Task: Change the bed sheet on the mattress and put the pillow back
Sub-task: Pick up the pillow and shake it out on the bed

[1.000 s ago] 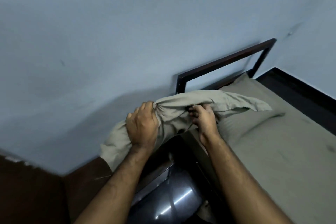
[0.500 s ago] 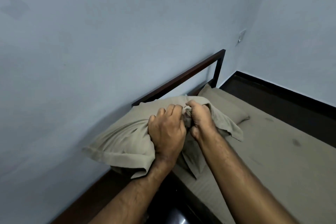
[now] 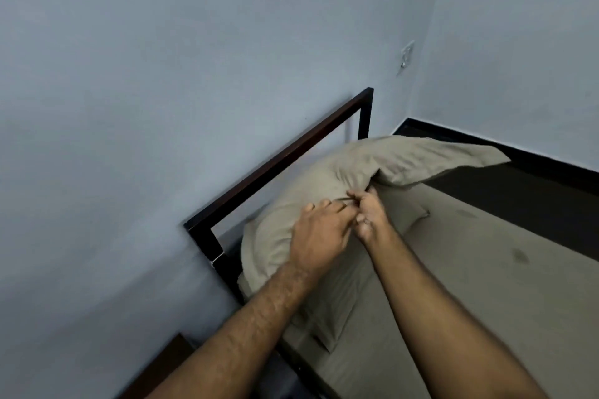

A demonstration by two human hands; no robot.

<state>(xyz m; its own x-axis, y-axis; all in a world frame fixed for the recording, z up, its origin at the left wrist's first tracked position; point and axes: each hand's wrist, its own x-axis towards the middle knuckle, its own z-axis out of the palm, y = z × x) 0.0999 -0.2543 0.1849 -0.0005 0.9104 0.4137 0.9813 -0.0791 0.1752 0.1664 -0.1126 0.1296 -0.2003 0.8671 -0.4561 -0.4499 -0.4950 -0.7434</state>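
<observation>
A beige pillow (image 3: 372, 165) hangs in the air over the head of the bed, its right end jutting out past the mattress edge. My left hand (image 3: 319, 233) lies over the pillow's near side and grips its fabric. My right hand (image 3: 369, 215) pinches a fold of the case right beside it; the two hands almost touch. A beige sheet (image 3: 470, 295) covers the mattress, with a few dark spots on it. A second flat pillow (image 3: 411, 214) lies on the sheet beneath, mostly hidden by my arms.
The dark headboard frame (image 3: 291, 152) stands against the pale blue wall just behind the pillow. A wall socket (image 3: 406, 57) sits near the room corner. Dark floor (image 3: 534, 185) runs along the bed's far side. A brown piece of furniture (image 3: 162, 363) shows at the bottom left.
Both hands have carried the pillow rightward and forward, from beside the bed to over its head end. The pillow has spread out, and the left hand's fingers have loosened.
</observation>
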